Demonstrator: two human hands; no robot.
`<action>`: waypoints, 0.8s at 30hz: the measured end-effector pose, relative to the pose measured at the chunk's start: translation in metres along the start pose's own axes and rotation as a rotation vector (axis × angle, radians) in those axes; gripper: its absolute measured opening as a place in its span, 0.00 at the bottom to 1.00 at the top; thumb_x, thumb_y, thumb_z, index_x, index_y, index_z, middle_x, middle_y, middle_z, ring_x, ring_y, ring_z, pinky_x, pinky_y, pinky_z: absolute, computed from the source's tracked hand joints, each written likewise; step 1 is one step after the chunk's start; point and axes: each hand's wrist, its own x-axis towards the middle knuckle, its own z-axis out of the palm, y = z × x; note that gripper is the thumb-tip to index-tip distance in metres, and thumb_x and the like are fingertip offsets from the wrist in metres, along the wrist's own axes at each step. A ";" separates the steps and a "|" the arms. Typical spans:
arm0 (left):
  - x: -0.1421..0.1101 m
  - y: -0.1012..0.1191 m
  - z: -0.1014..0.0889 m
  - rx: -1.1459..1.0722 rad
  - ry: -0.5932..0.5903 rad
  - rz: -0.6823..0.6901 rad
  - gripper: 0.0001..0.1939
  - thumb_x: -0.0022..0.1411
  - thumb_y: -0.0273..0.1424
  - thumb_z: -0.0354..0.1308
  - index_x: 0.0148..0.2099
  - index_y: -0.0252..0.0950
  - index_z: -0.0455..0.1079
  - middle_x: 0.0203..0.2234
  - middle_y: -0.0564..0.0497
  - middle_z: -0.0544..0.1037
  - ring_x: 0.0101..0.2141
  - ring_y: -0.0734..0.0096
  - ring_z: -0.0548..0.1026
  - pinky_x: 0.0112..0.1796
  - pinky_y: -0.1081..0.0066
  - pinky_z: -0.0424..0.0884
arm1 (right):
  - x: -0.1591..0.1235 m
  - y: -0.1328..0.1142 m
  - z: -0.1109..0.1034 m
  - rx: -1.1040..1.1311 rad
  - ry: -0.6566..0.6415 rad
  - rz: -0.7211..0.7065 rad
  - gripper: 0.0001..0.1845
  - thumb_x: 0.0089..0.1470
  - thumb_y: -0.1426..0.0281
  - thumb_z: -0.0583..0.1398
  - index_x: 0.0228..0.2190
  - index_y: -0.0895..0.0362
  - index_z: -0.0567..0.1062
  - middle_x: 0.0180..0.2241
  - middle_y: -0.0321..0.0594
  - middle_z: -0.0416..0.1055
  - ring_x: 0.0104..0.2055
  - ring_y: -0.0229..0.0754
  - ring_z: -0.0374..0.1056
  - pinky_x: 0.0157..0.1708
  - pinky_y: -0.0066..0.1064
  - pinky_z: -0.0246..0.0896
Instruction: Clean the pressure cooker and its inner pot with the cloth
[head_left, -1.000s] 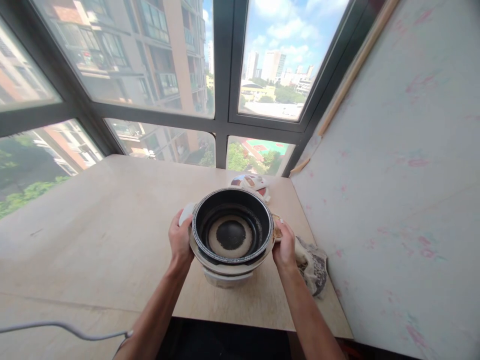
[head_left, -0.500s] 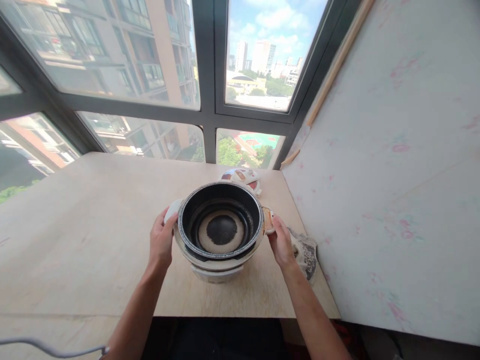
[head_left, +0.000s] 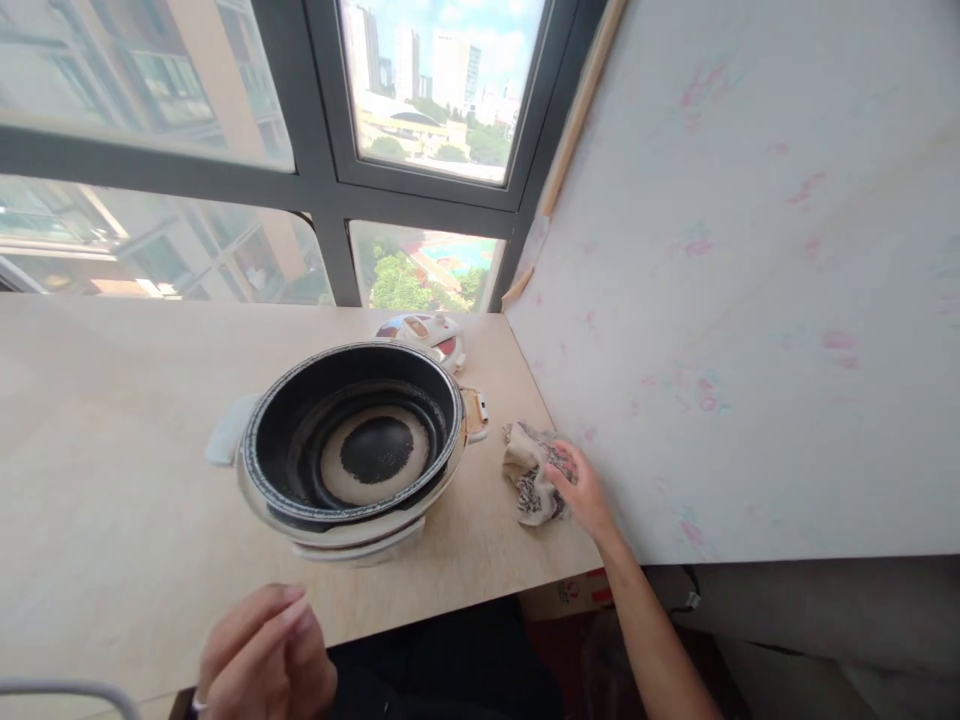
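A rice cooker body (head_left: 360, 545) with a white outer shell stands on the wooden surface, its lid off. Seated in it is a black inner pot (head_left: 379, 450), with a pale worn ring around the dark centre of its floor. My right hand (head_left: 581, 490) grips the edge of a crumpled beige cloth (head_left: 534, 475) with dark patterning, right of the cooker. Below and left of the cooker, apart from it, my left hand (head_left: 266, 655) is loosely closed, its fingers curled together and nothing visible in them.
Behind the cooker lies a white and reddish lid-like part (head_left: 427, 335). A flowered wall (head_left: 712, 330) bounds the wooden surface (head_left: 135, 400) on the right, and windows stand at the back. A grey curved bar or cable (head_left: 67, 687) shows at lower left.
Both hands have let go of the cooker's side handles. My right hand has moved onto the cloth; my left has drawn back toward me. The view has turned right.
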 end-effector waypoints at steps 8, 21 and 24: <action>-0.005 -0.004 0.012 0.126 -0.051 0.468 0.17 0.57 0.31 0.67 0.49 0.49 0.78 0.42 0.47 0.81 0.42 0.55 0.80 0.44 0.51 0.78 | 0.016 0.044 0.044 -0.528 -0.025 -0.022 0.50 0.41 0.49 0.70 0.61 0.57 0.66 0.67 0.61 0.56 0.71 0.68 0.48 0.66 0.65 0.39; 0.045 -0.006 0.016 0.582 -0.372 0.819 0.20 0.67 0.37 0.62 0.59 0.37 0.69 0.45 0.43 0.83 0.48 0.52 0.79 0.49 0.58 0.69 | 0.017 0.019 0.054 -0.656 -0.053 -0.146 0.27 0.46 0.67 0.65 0.50 0.51 0.74 0.47 0.43 0.76 0.48 0.53 0.72 0.45 0.39 0.64; 0.044 -0.003 0.015 0.648 -0.372 0.861 0.20 0.68 0.40 0.60 0.56 0.33 0.70 0.38 0.43 0.83 0.38 0.56 0.80 0.40 0.60 0.69 | 0.008 0.020 0.052 -0.635 -0.043 -0.091 0.27 0.46 0.65 0.65 0.50 0.50 0.73 0.47 0.41 0.78 0.47 0.53 0.74 0.43 0.38 0.65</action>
